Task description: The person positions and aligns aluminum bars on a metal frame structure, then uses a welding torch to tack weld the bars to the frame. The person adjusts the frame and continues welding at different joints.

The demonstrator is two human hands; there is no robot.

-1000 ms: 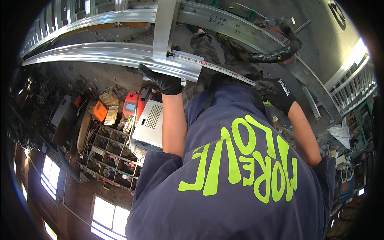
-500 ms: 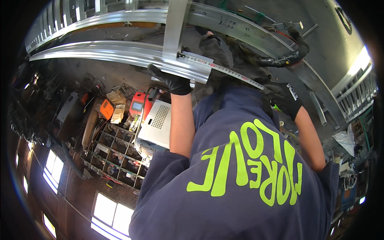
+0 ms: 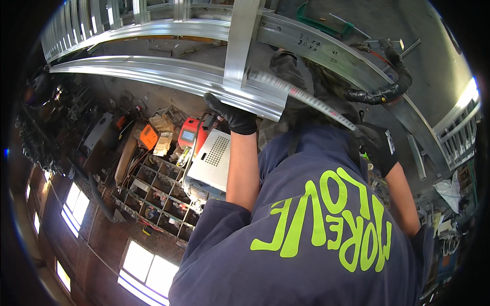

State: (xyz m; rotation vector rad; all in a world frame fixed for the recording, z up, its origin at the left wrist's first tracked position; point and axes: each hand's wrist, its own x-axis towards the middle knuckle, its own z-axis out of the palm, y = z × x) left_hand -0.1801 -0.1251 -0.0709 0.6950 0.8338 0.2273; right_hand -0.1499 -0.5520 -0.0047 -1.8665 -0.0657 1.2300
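My left hand (image 3: 236, 116), in a black glove, grips the near edge of a silver metal rail (image 3: 168, 76), close to its cut end. In my right hand (image 3: 378, 145), also gloved in black, is a tape measure whose case is mostly hidden; a bit of bright green shows by the fingers. Its white blade (image 3: 319, 104) runs out to the left across the rail's end. The blade's far part is smeared by motion near a flat metal crosspiece (image 3: 240, 46), so I cannot tell whether its tip touches.
Beyond lies a wide metal beam (image 3: 306, 43) with handwritten marks. A black-wrapped hose (image 3: 380, 94) curves at the right, near a green clamp (image 3: 326, 25). To the left stand a red machine (image 3: 191, 133), a perforated metal box (image 3: 212, 158) and a divided parts rack (image 3: 158, 188).
The whole view has shifted, so things sit further right and slightly lower. The tape blade, sharp before, is now blurred toward its far end. Both hands keep their holds.
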